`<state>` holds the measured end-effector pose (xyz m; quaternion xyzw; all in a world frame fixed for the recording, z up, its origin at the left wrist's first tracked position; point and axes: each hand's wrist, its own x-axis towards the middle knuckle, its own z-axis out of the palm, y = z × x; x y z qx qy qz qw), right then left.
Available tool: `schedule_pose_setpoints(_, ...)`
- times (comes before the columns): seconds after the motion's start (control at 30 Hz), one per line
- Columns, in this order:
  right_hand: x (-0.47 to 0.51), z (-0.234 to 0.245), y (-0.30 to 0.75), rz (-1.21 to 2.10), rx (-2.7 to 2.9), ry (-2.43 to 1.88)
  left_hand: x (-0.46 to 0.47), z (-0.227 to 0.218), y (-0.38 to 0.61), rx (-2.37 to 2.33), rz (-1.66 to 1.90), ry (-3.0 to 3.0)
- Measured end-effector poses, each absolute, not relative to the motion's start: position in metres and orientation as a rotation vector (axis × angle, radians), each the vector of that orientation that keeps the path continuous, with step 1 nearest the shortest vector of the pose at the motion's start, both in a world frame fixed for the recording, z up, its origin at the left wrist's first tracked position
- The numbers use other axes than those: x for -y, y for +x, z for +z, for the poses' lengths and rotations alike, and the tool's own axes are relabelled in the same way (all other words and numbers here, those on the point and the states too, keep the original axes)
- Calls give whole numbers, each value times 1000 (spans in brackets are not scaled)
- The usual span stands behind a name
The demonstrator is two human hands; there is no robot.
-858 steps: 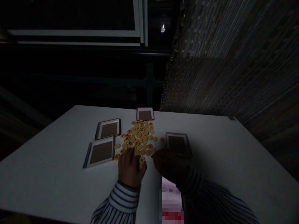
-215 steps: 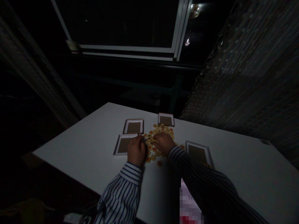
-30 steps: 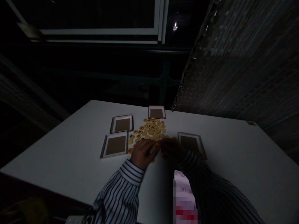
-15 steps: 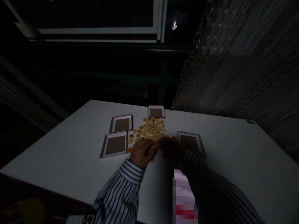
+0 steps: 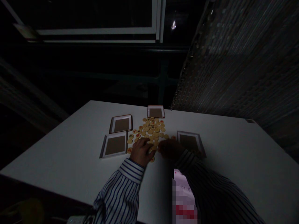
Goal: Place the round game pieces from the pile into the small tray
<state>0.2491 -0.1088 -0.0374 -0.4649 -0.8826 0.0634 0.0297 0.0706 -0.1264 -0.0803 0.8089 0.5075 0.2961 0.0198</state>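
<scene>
Many round wooden xiangqi pieces (image 5: 153, 127), some with red or black characters, lie in a loose heap on the white table. At the near edge of the heap, my left hand (image 5: 141, 151) rests with thumb and fingers apart, touching or just over a few pieces. Beside it my right hand (image 5: 171, 149) is in deep shadow, its fingers curled together next to the nearest pieces. What its fingertips hold, if anything, is too dark to see. One piece (image 5: 152, 159) lies just below my left thumb.
Shallow trays stand around the heap: two at the left (image 5: 121, 116) (image 5: 102, 152), a small tray (image 5: 155, 106) at the back and another tray (image 5: 200, 141) by my right wrist. A lit phone screen (image 5: 183, 186) lies under my right forearm. A bead curtain (image 5: 224, 62) hangs behind the table (image 5: 70, 149).
My hands, whose fingertips met over the near pieces, have drawn slightly apart. The left fingers have spread from the thumb; the right hand is a little lower. The heap looks much the same.
</scene>
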Motion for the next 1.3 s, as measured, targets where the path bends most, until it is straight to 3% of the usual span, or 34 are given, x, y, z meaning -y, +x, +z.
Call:
schedule_pose_setpoints(1.07, 111, -47, 254, 159, 2567, -1384, 128, -75, 77, -1613, 822, 2507)
schedule_pose_setpoints(1.3, 108, -38, 254, 134, 2565, -1455, 128, -66, 78, -1559, 1052, 2335)
